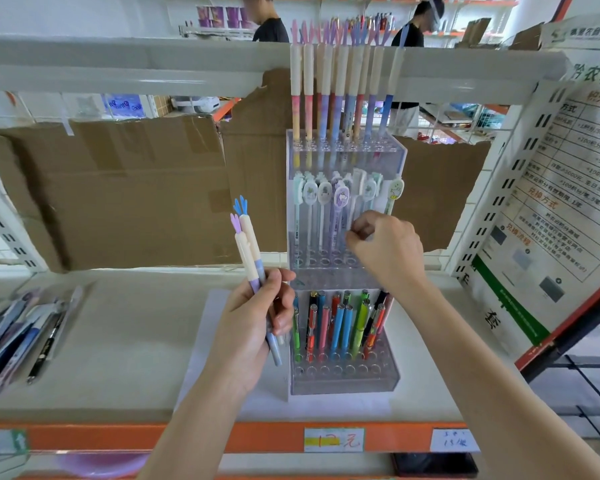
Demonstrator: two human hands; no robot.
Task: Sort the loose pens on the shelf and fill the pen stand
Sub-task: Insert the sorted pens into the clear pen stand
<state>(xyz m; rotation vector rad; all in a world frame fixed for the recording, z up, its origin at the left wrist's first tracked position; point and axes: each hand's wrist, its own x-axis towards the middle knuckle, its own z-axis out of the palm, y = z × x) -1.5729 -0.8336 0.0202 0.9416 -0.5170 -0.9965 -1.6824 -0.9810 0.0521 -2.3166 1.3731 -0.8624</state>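
Left hand [253, 317] grips two pens [248, 251] | right fingers [361, 233] seemingly pinch one stand [343, 379] pen

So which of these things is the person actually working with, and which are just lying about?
In the job: clear pen stand; two rabbit-ear pens held in the left hand; right hand at the middle tier; loose pens on the shelf.

Just there: cardboard; poster; price label.

Single head cam, wide-angle, looking forward and slightly down. Close on pen stand [343, 265] at shelf [118, 341] front, arm's reach. Edges bowed by lens. No second view.
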